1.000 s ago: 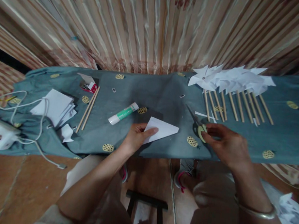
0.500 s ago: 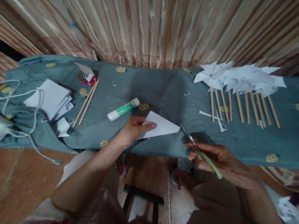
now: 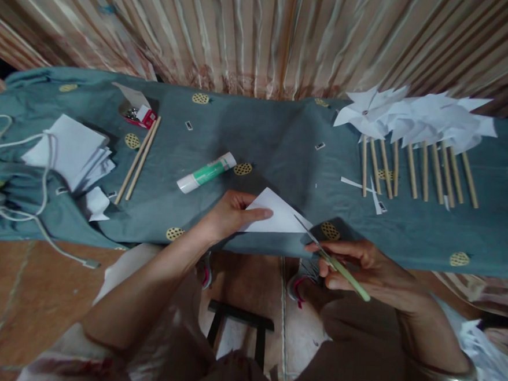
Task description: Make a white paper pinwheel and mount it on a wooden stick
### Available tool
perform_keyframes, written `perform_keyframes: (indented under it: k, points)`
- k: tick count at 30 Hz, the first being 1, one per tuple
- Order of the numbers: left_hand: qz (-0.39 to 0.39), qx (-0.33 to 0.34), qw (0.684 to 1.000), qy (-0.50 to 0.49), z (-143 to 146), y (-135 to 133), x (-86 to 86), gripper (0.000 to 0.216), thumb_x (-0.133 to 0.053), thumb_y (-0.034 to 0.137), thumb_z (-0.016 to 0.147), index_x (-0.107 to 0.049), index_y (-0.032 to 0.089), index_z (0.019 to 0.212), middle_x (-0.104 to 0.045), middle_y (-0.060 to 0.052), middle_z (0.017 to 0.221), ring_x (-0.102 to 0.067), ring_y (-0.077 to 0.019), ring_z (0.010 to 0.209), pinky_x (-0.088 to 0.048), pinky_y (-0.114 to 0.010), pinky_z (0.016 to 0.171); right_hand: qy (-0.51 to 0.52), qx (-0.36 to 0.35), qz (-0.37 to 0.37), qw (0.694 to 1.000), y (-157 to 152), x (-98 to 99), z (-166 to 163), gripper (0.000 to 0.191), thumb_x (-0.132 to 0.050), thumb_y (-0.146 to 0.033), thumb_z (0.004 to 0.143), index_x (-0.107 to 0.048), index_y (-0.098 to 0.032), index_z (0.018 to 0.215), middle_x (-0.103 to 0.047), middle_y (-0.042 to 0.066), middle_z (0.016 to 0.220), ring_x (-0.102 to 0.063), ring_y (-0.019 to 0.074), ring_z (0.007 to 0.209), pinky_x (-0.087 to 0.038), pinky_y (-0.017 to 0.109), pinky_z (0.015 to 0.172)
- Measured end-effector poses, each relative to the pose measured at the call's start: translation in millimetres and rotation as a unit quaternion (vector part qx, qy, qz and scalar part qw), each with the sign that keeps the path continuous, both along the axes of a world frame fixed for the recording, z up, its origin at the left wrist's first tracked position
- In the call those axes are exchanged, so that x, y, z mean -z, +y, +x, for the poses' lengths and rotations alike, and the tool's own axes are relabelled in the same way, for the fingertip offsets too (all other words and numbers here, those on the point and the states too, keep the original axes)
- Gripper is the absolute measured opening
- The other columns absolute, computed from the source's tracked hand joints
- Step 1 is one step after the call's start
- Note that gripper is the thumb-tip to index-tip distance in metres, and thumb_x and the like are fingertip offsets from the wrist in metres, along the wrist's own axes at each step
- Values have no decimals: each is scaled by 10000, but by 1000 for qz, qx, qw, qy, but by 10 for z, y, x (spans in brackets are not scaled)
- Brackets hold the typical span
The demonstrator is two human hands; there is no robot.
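My left hand (image 3: 228, 216) pinches a folded white paper triangle (image 3: 278, 215) at its left corner, over the near edge of the table. My right hand (image 3: 368, 268) is closed around green-handled scissors (image 3: 334, 261), held just off the table's front edge. The blades point up and left, and their tip reaches the triangle's right corner. A silver bangle (image 3: 443, 375) sits on my right wrist.
The table wears a grey-blue cloth (image 3: 283, 140). A green and white glue stick (image 3: 206, 172) lies above my left hand. Several white paper pinwheels on wooden sticks (image 3: 417, 150) lie at the right. Cut paper squares (image 3: 67, 151), two sticks (image 3: 138, 159), a small red box (image 3: 141, 115) and a white cable (image 3: 27, 192) lie at the left.
My right hand picked the scissors up from the table at the right and carried them left and toward me, up to the paper's right corner. My left hand kept its hold on the triangle.
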State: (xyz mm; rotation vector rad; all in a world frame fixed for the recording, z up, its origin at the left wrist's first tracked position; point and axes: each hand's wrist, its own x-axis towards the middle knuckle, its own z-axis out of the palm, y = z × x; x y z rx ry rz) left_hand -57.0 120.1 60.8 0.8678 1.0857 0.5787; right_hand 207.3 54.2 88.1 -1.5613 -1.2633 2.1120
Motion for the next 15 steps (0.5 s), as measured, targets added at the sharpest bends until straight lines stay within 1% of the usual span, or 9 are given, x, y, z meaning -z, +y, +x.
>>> perform_keyframes:
  k: [5, 9, 15]
  points:
    - [-1, -1, 1000, -3, 10, -20, -10, 253, -814, 340, 581, -767, 136, 723, -709, -30, 676, -555, -112, 558, -396, -225, 546, 10, 2, 10, 1000, -2, 3, -15, 606, -840, -445, 631, -702, -133, 1131, -557, -27, 656, -477, 74, 559, -432, 201, 500]
    - [-1, 2, 1000, -12, 13, -23, -11, 232, -815, 331, 583, -766, 140, 706, -712, -28, 676, -562, -111, 555, -398, -221, 542, 12, 3, 14, 1000, 7, -1, -19, 545, -842, -433, 629, -732, -178, 1098, -566, -23, 648, -492, 81, 550, -439, 201, 484]
    - [4, 8, 1000, -9, 1, -27, 20, 211, -801, 320, 618, -773, 143, 729, -718, -29, 690, -576, -113, 568, -409, -218, 550, 2, -7, 21, 1000, -3, -5, -12, 547, -836, -422, 638, -734, -179, 1118, -604, -7, 678, -502, 81, 558, -433, 196, 485]
